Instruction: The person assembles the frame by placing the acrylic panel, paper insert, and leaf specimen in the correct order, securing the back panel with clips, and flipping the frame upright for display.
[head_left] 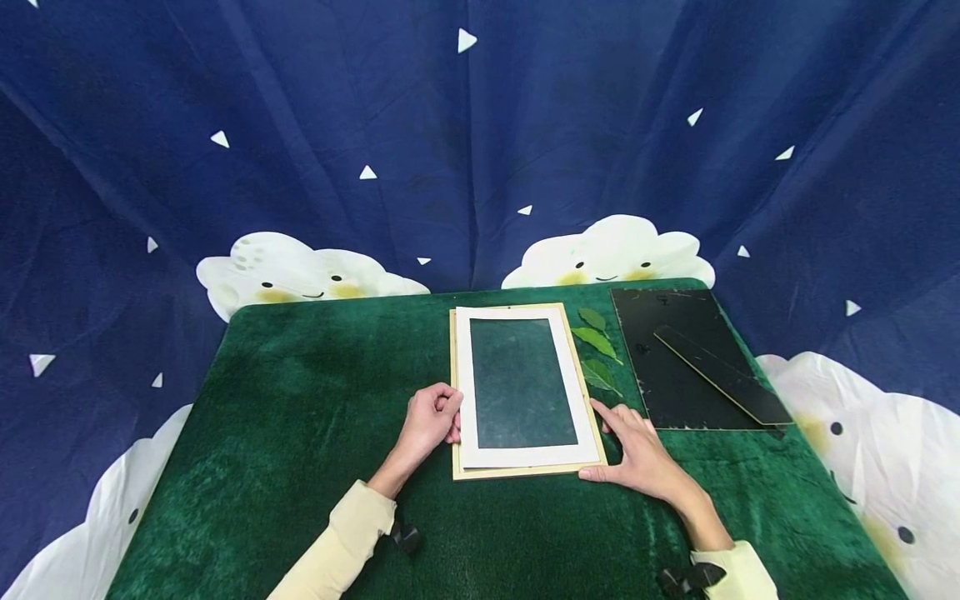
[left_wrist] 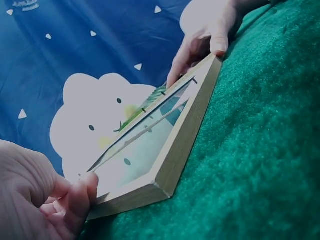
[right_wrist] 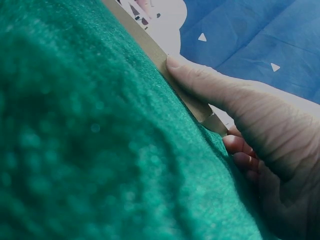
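A white mat (head_left: 528, 457) lies slightly askew on a pale wooden frame (left_wrist: 191, 120) near the middle of a green plush surface (head_left: 322, 367), and we see green through its opening. The left hand (head_left: 432, 414) pinches the mat's left edge; the right hand (head_left: 637, 454), well apart from it, grips the frame's near right corner, thumb on the near side. Just to the right we count three green leaves (head_left: 596, 342), then a scuffed black board (head_left: 675, 396) with a slanting strut (head_left: 716, 379). The plush, its nap unevenly brushed, runs back to deep-blue fabric (head_left: 420, 100) that surrounds us on three sides, softly creased, scattered with small white triangles (head_left: 467, 40) and printed with smiling clouds (head_left: 615, 250).
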